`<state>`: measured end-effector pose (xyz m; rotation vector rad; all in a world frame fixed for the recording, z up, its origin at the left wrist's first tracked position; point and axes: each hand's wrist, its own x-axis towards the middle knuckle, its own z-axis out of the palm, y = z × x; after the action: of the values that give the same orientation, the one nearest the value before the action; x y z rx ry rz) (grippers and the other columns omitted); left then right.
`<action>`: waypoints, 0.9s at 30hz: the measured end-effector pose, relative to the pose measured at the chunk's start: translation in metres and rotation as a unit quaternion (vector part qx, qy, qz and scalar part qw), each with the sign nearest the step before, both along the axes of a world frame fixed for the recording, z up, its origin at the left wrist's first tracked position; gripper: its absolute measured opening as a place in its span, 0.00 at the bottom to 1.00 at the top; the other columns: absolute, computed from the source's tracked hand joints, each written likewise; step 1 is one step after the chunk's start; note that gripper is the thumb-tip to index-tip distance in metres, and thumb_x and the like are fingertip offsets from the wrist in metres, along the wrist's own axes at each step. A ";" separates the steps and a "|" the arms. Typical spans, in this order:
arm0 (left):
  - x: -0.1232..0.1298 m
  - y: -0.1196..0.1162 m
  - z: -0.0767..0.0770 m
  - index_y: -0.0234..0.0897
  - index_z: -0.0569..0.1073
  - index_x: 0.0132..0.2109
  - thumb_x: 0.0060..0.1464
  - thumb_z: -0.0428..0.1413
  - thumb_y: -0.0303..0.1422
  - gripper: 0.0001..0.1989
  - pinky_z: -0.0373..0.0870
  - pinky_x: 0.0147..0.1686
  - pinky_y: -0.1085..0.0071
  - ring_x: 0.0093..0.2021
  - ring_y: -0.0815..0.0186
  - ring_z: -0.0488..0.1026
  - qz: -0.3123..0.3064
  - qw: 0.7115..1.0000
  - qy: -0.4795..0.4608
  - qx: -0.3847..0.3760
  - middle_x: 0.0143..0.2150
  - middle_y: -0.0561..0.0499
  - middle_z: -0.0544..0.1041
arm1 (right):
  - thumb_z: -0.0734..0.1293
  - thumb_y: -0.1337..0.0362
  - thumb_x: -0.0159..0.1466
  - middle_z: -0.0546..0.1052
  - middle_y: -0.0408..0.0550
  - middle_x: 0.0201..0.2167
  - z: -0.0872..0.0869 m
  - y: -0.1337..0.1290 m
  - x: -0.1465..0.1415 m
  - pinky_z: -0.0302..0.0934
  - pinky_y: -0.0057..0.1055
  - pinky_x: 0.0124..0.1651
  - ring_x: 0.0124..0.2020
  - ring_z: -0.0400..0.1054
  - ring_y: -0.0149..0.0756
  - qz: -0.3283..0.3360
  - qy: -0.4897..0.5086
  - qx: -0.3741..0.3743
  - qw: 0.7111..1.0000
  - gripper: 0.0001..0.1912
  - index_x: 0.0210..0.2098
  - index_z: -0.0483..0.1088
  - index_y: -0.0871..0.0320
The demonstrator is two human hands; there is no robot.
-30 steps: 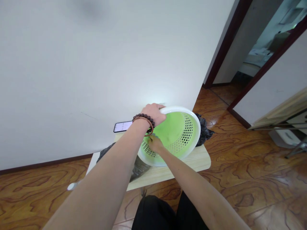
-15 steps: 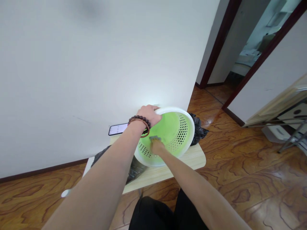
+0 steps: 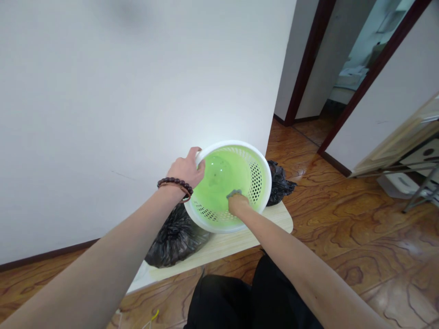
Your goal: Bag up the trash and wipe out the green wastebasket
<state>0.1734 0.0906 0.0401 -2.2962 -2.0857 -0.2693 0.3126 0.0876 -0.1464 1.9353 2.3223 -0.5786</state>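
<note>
A round green basket (image 3: pixel 219 183) with a white rim and perforated sides is tilted so its inside faces me. My left hand (image 3: pixel 188 169), with a beaded bracelet at the wrist, grips the rim on its upper left side. Inside the basket, my right hand (image 3: pixel 238 204) is closed on a grey cloth (image 3: pixel 234 193) and presses it toward the lower inner wall. Most of the cloth is hidden by the fingers. Beneath and left of the basket lies a black plastic bag (image 3: pixel 174 237).
The basket rests over a light wooden table (image 3: pixel 279 218) against a white wall (image 3: pixel 103 114). Another black plastic bag (image 3: pixel 279 185) sits at the table's right end. Patterned wood floor (image 3: pixel 329 228) surrounds it, and a doorway stands at the upper right.
My left hand has shifted left and lower along the rim, and the basket has moved slightly left and turned. My right hand has moved the cloth rightward inside. The phone is now out of sight.
</note>
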 end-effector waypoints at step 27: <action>0.044 0.054 0.012 0.42 0.71 0.37 0.40 0.47 0.30 0.15 0.59 0.24 0.73 0.27 0.67 0.68 -0.193 0.978 -0.041 -0.060 0.29 0.51 0.73 | 0.50 0.73 0.60 0.53 0.62 0.59 -0.040 0.065 0.021 0.34 0.38 0.60 0.61 0.41 0.41 0.030 -0.095 0.103 0.990 0.25 0.56 0.54 0.76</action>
<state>0.2172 0.1447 0.0522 -2.7999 -1.7128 -0.2549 0.3335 0.1531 -0.1864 1.8959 2.3899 -0.1449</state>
